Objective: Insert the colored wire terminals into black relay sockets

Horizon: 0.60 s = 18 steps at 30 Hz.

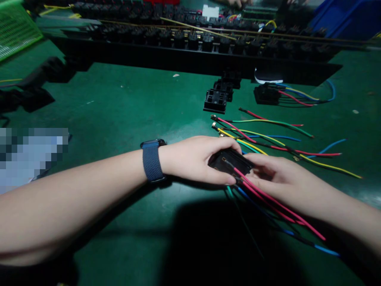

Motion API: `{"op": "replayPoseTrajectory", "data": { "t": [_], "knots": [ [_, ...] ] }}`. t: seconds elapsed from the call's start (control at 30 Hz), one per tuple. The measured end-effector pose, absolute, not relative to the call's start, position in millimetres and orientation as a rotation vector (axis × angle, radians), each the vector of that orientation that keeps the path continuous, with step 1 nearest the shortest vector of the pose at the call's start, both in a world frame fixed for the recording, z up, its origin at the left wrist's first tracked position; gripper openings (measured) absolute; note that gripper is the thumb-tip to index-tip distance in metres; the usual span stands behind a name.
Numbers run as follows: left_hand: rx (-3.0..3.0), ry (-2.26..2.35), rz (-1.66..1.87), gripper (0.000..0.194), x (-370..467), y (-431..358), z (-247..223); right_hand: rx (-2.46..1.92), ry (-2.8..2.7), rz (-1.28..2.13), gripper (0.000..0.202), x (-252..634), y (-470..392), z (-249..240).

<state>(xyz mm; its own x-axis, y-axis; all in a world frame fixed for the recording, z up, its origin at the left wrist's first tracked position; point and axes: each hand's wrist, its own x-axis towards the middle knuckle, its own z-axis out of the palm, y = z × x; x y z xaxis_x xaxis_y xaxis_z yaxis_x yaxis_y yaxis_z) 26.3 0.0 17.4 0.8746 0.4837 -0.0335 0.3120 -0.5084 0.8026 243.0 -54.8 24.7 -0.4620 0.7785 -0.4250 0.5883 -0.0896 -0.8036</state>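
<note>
My left hand [196,159], with a dark watch on the wrist, is closed around a black plastic socket module [228,163]. Red wires [274,202] come off the module's near face, and blue wires [288,232] and a green one trail below it. My right hand [276,172] has its fingers bent around the module's right end; its fingertips are partly hidden. Just beyond both hands lie loose cut wires [268,121] in red, yellow, green and blue, with metal terminals on some ends. Similar black sockets [216,100] stand in a short row behind them.
A long black housing [166,55] with rows of sockets crosses the far side. At its right front sits a wired socket [266,94]. A green basket [18,29] and more black parts [38,97] are at left, a blue bin [348,20] at right. Another person's hand [238,3] shows at the top.
</note>
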Motion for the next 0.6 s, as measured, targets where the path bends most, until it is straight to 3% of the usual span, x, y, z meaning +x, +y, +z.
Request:
{"op": "replayPoseTrajectory", "data": {
  "t": [0.33, 0.6],
  "knots": [
    [2.143, 0.582, 0.246, 0.053, 27.4, -0.9, 18.4, -1.506, -1.992, 1.563, 0.027, 246.7, -55.5, 21.5],
    [2.051, 0.592, 0.253, 0.037, 26.1, -0.8, 18.6, -1.530, -1.990, 1.573, 0.023, 241.9, -55.1, 22.6]
  ]
}}
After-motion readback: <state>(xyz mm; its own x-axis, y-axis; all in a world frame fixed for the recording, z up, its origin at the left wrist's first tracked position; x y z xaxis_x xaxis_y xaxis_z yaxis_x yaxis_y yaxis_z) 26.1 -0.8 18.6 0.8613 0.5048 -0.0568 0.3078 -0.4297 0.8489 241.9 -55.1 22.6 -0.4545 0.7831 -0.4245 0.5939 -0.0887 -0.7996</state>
